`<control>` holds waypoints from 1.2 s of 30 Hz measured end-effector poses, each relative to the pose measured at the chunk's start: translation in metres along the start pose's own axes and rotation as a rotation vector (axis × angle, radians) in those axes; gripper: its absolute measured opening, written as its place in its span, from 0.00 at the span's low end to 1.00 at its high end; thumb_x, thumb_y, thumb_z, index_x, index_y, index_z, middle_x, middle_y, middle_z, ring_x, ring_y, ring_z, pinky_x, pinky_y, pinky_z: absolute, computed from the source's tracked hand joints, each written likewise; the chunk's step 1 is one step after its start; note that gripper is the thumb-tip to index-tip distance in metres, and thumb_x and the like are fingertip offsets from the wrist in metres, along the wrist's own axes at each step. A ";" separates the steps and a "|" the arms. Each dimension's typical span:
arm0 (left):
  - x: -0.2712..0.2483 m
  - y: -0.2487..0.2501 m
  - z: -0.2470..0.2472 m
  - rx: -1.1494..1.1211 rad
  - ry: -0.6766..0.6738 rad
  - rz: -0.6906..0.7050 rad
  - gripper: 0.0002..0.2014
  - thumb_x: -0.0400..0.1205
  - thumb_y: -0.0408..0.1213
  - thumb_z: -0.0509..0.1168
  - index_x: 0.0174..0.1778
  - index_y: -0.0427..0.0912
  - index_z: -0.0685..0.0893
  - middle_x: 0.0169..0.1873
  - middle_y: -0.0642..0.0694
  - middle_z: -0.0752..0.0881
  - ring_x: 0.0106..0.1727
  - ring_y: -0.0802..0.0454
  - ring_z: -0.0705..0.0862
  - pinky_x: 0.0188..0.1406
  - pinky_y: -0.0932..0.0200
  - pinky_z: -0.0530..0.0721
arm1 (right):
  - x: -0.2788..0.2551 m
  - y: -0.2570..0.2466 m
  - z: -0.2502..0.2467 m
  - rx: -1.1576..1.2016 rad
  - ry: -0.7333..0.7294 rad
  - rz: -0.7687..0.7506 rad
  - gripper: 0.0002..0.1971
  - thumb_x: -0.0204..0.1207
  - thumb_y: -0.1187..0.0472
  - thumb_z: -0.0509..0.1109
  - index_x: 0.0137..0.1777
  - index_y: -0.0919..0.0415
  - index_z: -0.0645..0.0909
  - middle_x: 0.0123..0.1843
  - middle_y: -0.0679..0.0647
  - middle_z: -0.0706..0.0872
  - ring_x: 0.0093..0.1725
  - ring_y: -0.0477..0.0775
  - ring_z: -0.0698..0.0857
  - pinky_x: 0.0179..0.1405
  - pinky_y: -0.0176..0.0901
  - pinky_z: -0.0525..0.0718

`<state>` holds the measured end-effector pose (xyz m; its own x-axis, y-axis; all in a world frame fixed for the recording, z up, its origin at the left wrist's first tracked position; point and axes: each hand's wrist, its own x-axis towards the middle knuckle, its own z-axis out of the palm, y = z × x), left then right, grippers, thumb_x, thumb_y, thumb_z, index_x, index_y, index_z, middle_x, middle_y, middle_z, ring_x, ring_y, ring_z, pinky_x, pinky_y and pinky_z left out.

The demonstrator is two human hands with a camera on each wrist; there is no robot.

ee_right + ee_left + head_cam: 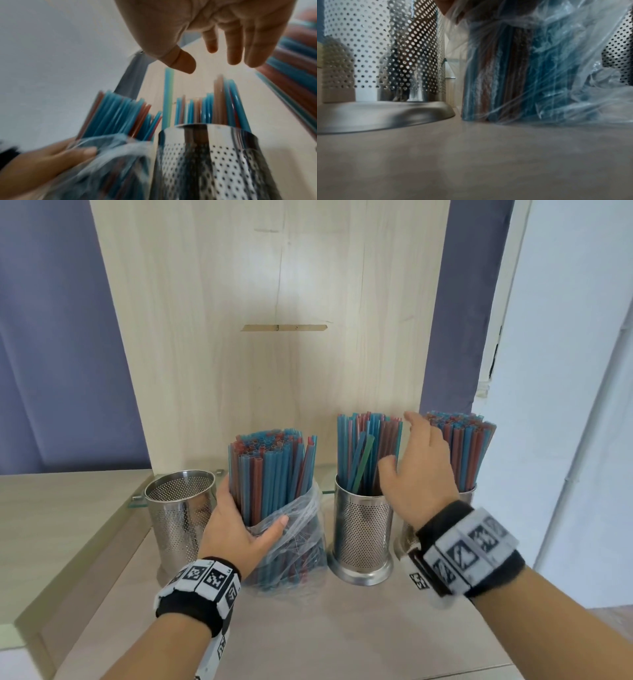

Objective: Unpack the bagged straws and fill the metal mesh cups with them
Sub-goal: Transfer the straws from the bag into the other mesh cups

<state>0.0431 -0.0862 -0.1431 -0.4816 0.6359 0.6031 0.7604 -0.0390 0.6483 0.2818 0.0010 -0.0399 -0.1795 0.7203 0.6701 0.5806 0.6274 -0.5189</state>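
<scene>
While the left hand (239, 529) grips the clear plastic bag of blue and red straws (274, 474) upright beside the half-filled perforated steel middle cup (363, 529), presumably for drawing, the right hand (418, 470) is held spread-fingered and empty over that cup.

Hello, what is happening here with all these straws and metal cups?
A person is moving straws from a plastic bag into metal mesh cups. The left hand grips the bagged bundle, which stands on the counter. The right hand is open and empty, above the middle cup, which is partly filled. The right cup is packed with straws, and the left cup holds none.
</scene>
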 end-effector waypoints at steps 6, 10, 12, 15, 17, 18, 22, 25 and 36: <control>-0.001 -0.002 0.000 0.002 0.001 -0.008 0.49 0.68 0.55 0.78 0.79 0.46 0.58 0.64 0.49 0.79 0.62 0.49 0.82 0.61 0.53 0.82 | -0.023 0.008 0.027 -0.040 -0.017 -0.250 0.17 0.73 0.66 0.75 0.61 0.64 0.80 0.58 0.60 0.80 0.59 0.60 0.78 0.59 0.46 0.76; -0.001 -0.002 0.001 0.000 0.005 -0.005 0.48 0.68 0.55 0.78 0.79 0.47 0.58 0.62 0.53 0.77 0.61 0.50 0.82 0.61 0.53 0.82 | 0.001 0.004 0.042 -0.120 -0.040 -0.381 0.09 0.70 0.70 0.78 0.50 0.67 0.86 0.49 0.61 0.85 0.51 0.65 0.83 0.51 0.49 0.79; 0.000 -0.003 0.001 -0.001 0.004 -0.006 0.49 0.68 0.56 0.78 0.79 0.48 0.57 0.60 0.54 0.77 0.61 0.50 0.82 0.60 0.53 0.83 | 0.009 0.000 0.049 -0.229 -0.109 -0.429 0.12 0.71 0.67 0.78 0.54 0.67 0.87 0.51 0.61 0.86 0.53 0.67 0.83 0.52 0.57 0.83; 0.000 -0.004 0.001 -0.001 0.005 -0.001 0.49 0.67 0.57 0.78 0.79 0.49 0.57 0.62 0.51 0.79 0.61 0.49 0.83 0.60 0.50 0.85 | 0.009 -0.003 0.050 -0.492 -0.210 -0.454 0.14 0.72 0.57 0.74 0.56 0.62 0.88 0.54 0.54 0.88 0.57 0.66 0.82 0.55 0.60 0.80; 0.001 -0.005 0.001 -0.001 0.012 -0.001 0.49 0.67 0.57 0.78 0.79 0.50 0.57 0.63 0.51 0.79 0.61 0.50 0.83 0.61 0.50 0.85 | 0.007 0.000 0.047 -0.537 -0.244 -0.445 0.16 0.70 0.55 0.70 0.55 0.59 0.88 0.54 0.51 0.89 0.58 0.68 0.83 0.56 0.63 0.80; 0.001 -0.005 0.001 -0.002 0.013 -0.002 0.49 0.68 0.57 0.78 0.79 0.50 0.57 0.63 0.51 0.79 0.61 0.50 0.82 0.61 0.51 0.84 | 0.007 0.001 0.045 -0.520 -0.243 -0.452 0.18 0.69 0.55 0.68 0.57 0.58 0.88 0.55 0.50 0.90 0.59 0.69 0.83 0.57 0.66 0.80; 0.001 -0.004 0.001 -0.009 0.011 -0.003 0.49 0.68 0.57 0.78 0.79 0.49 0.56 0.63 0.49 0.80 0.61 0.49 0.83 0.61 0.51 0.84 | 0.010 0.003 0.036 -0.548 -0.445 -0.438 0.25 0.83 0.51 0.56 0.80 0.55 0.70 0.80 0.48 0.72 0.80 0.65 0.63 0.77 0.62 0.58; 0.000 -0.004 0.001 -0.009 0.011 0.000 0.49 0.68 0.57 0.78 0.79 0.49 0.56 0.63 0.50 0.79 0.62 0.49 0.83 0.61 0.52 0.83 | 0.010 0.006 0.036 -0.512 -0.471 -0.469 0.28 0.84 0.49 0.57 0.83 0.54 0.64 0.83 0.50 0.66 0.82 0.60 0.59 0.78 0.55 0.55; 0.001 -0.008 0.001 -0.007 -0.009 -0.017 0.51 0.67 0.62 0.75 0.80 0.52 0.55 0.65 0.49 0.80 0.62 0.48 0.84 0.61 0.46 0.86 | -0.005 0.023 0.039 -0.375 -0.299 -0.434 0.36 0.80 0.44 0.59 0.84 0.63 0.60 0.87 0.60 0.57 0.86 0.62 0.55 0.82 0.52 0.48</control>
<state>0.0369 -0.0843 -0.1477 -0.4903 0.6435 0.5878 0.7490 -0.0337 0.6617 0.2647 0.0233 -0.0760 -0.6423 0.5095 0.5726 0.6337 0.7733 0.0228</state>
